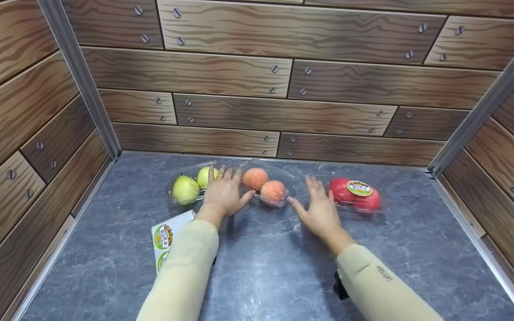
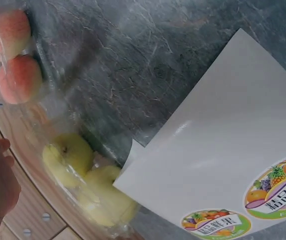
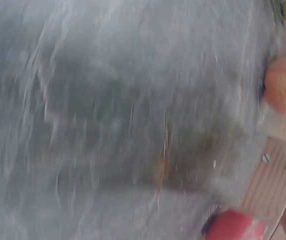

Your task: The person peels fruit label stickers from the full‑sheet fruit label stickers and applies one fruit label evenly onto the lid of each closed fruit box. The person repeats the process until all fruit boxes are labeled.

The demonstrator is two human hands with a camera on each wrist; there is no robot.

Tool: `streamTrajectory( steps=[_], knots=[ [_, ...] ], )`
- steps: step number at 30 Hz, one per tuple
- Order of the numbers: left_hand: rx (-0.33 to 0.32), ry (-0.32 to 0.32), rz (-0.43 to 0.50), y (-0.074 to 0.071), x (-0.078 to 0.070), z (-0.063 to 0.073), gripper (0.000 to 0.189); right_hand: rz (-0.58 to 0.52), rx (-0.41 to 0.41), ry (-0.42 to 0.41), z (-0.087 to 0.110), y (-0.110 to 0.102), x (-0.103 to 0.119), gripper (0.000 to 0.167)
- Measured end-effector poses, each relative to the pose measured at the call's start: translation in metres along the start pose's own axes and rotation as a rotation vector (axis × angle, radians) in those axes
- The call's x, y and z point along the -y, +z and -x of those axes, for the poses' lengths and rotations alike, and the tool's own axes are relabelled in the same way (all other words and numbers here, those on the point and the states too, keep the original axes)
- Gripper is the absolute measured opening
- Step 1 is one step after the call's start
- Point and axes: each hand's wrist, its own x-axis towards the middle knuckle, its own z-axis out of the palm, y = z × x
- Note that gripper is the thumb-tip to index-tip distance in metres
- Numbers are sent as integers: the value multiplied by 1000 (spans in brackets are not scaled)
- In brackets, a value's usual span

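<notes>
My left hand (image 1: pixel 225 192) is spread, palm down, over the space between two clear plastic packs. Its fingertips overlap the pack with two yellow-green pears (image 1: pixel 185 190), and its thumb points toward the pack with two peaches (image 1: pixel 273 192). My right hand (image 1: pixel 321 211), fingers extended and holding nothing, is between the peaches and two red fruits (image 1: pixel 366 200) in a third clear pack. A round fruit-picture label (image 1: pixel 358 188) is stuck on that red pack. In the left wrist view, the pears (image 2: pixel 69 158) and peaches (image 2: pixel 19 79) show through shiny clear plastic.
A white sheet of round fruit labels (image 1: pixel 164 236) lies near my left forearm, partly hidden by the sleeve. The grey marbled tabletop (image 1: pixel 266 267) is bounded by wood-patterned walls (image 1: pixel 283 80) at the back and both sides, with metal strips along the corners.
</notes>
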Motion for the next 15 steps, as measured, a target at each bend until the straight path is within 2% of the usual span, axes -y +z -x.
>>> streamTrajectory(
  steps=[7,15],
  knots=[
    [30,-25,2,5,1,-4,85,1,43,-8,-2,17,15,93],
    [53,-37,-24,16,0,-7,86,-4,67,0,-3,31,23,93]
  ],
)
